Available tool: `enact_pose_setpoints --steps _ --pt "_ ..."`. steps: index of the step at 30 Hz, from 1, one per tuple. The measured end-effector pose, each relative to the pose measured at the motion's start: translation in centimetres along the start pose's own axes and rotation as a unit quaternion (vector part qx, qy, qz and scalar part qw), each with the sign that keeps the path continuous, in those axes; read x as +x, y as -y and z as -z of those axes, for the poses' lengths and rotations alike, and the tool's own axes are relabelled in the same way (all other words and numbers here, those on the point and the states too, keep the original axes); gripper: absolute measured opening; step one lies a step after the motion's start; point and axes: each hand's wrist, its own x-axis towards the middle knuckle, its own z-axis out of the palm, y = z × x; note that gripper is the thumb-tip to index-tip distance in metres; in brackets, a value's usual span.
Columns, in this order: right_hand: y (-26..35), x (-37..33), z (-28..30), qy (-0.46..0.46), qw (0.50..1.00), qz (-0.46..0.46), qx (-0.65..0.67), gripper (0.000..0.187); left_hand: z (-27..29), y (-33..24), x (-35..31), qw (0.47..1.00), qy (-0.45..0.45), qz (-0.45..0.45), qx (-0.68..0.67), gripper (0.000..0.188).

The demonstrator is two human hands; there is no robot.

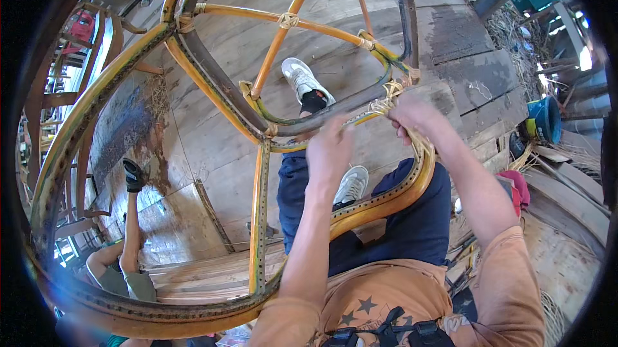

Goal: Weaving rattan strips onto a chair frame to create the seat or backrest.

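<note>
A curved rattan chair frame (pixel 380 208) rests across my lap, its bent poles reaching to the left and away from me. Pale binding strips (pixel 389 93) wrap a joint on it, with short loose ends sticking out. Right beside that joint is my right hand (pixel 417 117), blurred, its fingers curled closed; whatever they grip is hidden. My left hand (pixel 330 147) is raised over the near pole, also blurred and closed, and I cannot make out what it holds. A crossed pair of thin poles (pixel 288 20), tied at the middle, spans the frame's far part.
Worn wooden planks (pixel 232 57) form the floor under the frame. Another person's bare leg and dark shoe (pixel 133 176) show at left. More bent chair frames (pixel 80 109) stand at far left. A blue bucket (pixel 545 120) and loose fibre strands (pixel 508 57) lie at right.
</note>
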Motion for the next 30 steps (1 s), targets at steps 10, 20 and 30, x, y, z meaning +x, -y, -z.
enact_pose_setpoints --steps 10,20,30 --pt "2.4 2.7 4.9 0.094 0.985 0.114 0.092 0.029 -4.5 1.3 11.9 0.96 0.13 -0.238 0.065 0.022" --pt "-1.7 11.4 -4.4 -0.069 0.915 0.394 0.049 0.032 -3.5 2.9 15.3 0.95 0.027 0.138 -0.28 0.028" --pt "-1.3 13.7 -3.0 -0.044 0.797 0.41 -0.442 0.017 -8.4 8.9 7.4 0.802 -0.177 0.361 -0.441 0.009"
